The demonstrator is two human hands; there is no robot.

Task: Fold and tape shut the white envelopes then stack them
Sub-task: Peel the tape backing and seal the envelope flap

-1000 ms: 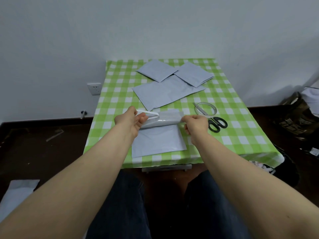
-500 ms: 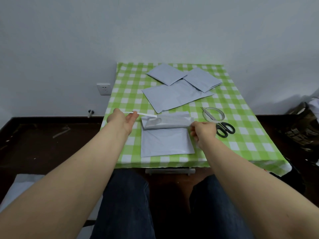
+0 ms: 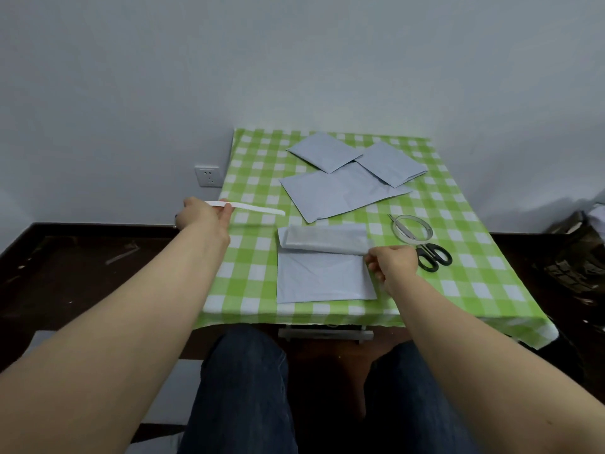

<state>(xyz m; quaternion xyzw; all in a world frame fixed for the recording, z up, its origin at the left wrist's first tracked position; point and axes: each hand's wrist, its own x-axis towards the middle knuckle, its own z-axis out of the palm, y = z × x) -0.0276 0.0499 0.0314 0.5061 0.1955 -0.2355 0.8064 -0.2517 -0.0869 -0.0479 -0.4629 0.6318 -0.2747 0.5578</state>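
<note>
A white envelope (image 3: 322, 278) lies near the front edge of the green checked table (image 3: 458, 257), its top flap (image 3: 324, 240) raised and curling toward me. My right hand (image 3: 391, 262) pinches the flap's right corner. My left hand (image 3: 204, 216) is off the table's left side and pinches a long white backing strip (image 3: 258, 208), which reaches rightward and hangs free of the envelope. Farther back lie a large unfolded envelope (image 3: 340, 191) and two folded envelopes (image 3: 322, 151), (image 3: 391, 162) overlapping it.
A clear tape roll (image 3: 413, 227) and black-handled scissors (image 3: 433, 255) sit right of the envelope. A wall socket (image 3: 207, 175) is left of the table. Bags (image 3: 576, 253) stand on the dark floor at right, and white sheets (image 3: 170, 388) lie on the floor by my left knee.
My left hand has pulled the white strip off the flap and carried it left, beyond the table edge. My right hand has kept hold of the flap's right corner.
</note>
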